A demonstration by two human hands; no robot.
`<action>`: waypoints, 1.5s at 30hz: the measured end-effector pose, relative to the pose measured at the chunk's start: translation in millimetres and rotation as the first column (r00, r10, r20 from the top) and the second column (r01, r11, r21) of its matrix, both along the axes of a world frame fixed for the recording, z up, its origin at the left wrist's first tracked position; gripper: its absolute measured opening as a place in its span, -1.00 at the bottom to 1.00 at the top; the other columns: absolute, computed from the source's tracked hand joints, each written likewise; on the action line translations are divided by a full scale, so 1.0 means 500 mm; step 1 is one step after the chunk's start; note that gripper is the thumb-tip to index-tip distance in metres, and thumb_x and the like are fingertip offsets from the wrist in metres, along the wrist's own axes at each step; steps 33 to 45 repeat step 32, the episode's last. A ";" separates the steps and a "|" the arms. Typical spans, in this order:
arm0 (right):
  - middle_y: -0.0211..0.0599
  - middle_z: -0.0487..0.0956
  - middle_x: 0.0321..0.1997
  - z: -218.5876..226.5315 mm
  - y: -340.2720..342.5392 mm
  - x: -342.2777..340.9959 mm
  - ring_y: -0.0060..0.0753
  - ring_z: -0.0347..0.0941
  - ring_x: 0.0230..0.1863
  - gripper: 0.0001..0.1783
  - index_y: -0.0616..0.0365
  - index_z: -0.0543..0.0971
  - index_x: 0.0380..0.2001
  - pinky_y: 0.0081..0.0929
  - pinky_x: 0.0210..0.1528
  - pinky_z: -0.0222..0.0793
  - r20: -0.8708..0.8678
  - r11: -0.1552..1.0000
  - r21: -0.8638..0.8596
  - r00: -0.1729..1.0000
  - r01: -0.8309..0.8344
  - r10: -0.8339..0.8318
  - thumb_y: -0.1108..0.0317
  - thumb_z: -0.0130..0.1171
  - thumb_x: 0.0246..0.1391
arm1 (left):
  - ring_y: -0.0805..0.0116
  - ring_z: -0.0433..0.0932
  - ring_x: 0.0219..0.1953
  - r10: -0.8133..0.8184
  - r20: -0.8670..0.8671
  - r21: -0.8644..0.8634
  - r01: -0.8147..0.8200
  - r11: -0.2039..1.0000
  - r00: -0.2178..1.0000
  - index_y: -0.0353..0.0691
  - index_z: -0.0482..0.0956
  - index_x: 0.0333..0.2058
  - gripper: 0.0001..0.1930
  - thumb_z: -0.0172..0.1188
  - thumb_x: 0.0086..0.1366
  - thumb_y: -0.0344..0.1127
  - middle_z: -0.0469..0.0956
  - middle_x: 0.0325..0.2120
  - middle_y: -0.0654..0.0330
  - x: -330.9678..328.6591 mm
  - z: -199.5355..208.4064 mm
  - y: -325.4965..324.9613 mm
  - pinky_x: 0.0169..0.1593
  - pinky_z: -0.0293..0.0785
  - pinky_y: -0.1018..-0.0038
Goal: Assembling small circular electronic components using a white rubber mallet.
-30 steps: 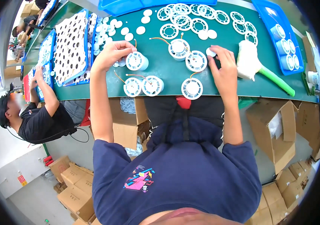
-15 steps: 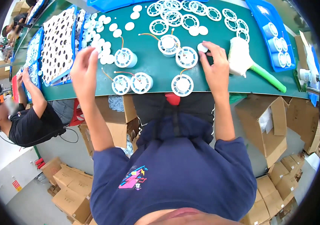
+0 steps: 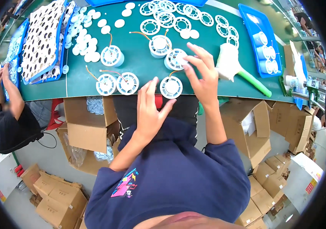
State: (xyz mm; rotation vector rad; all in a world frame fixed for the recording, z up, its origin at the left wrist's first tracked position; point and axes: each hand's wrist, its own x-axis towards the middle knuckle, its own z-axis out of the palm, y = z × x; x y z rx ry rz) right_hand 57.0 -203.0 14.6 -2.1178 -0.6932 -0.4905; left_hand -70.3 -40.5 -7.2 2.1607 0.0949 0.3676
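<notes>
Several round white motor housings with coloured wires stand on the green table. My left hand is open beside the front housing, its fingers stretched and thumb apart, close to the rim. My right hand reaches over the housing behind it. Its thumb and a fingertip close on the edge of a small white disc over that housing's top; the fingers partly cover the contact. Another housing with wires stands just behind. To the left are one single housing and a pair of housings.
Loose white discs and slotted white rings lie farther back. A white-headed tool with a green handle is at right, near a blue tray of housings. Stacked trays stand left; a co-worker sits beyond.
My left hand has come down and right to the front housing. My right hand has carried the white disc left onto the housing behind it. The whole view has shifted a little.
</notes>
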 end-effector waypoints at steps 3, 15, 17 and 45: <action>-0.13 0.66 0.07 0.021 -0.008 0.020 -0.03 0.55 0.12 -0.80 0.19 0.67 -0.12 -0.19 0.15 0.46 -0.068 0.986 0.037 0.985 0.161 -0.158 0.53 0.26 0.18 | -0.06 0.51 0.05 -0.055 0.065 0.078 0.050 0.996 0.996 -0.34 0.45 0.19 -0.30 0.53 0.07 -0.37 0.52 0.04 -0.06 0.023 0.000 0.005 0.11 0.46 0.15; -0.13 0.66 -0.08 -0.010 0.060 0.237 0.11 0.58 0.02 -0.63 0.13 0.67 -0.08 -0.05 -0.04 0.60 0.133 0.766 -0.578 0.959 0.281 -0.251 0.14 0.36 0.13 | -0.04 0.48 0.15 -0.119 0.108 -0.035 0.124 0.992 0.987 -0.33 0.40 0.23 -0.30 0.50 0.18 -0.21 0.44 0.14 -0.09 0.043 -0.006 -0.026 0.15 0.46 0.19; -0.06 0.65 -0.14 -0.001 0.044 0.241 0.09 0.58 -0.04 -0.73 0.17 0.66 -0.14 -0.07 -0.07 0.58 0.154 0.852 -0.449 0.962 0.271 -0.225 0.22 0.25 0.24 | -0.01 0.48 0.16 -0.079 0.070 -0.128 0.087 0.988 0.994 -0.33 0.37 0.26 -0.34 0.43 0.26 -0.27 0.41 0.18 -0.09 0.041 -0.010 -0.015 0.09 0.51 0.25; 0.01 0.46 0.16 0.048 -0.052 -0.058 -0.20 0.64 -0.22 -0.41 0.32 0.37 0.30 -0.27 -0.12 0.56 -0.467 0.945 -0.233 0.826 0.228 -0.315 0.43 0.27 0.26 | 0.07 0.54 0.16 -0.087 0.063 -0.293 0.102 0.951 0.994 -0.36 0.38 0.26 -0.33 0.45 0.27 -0.24 0.49 0.16 -0.06 0.187 0.010 -0.015 0.24 0.43 0.26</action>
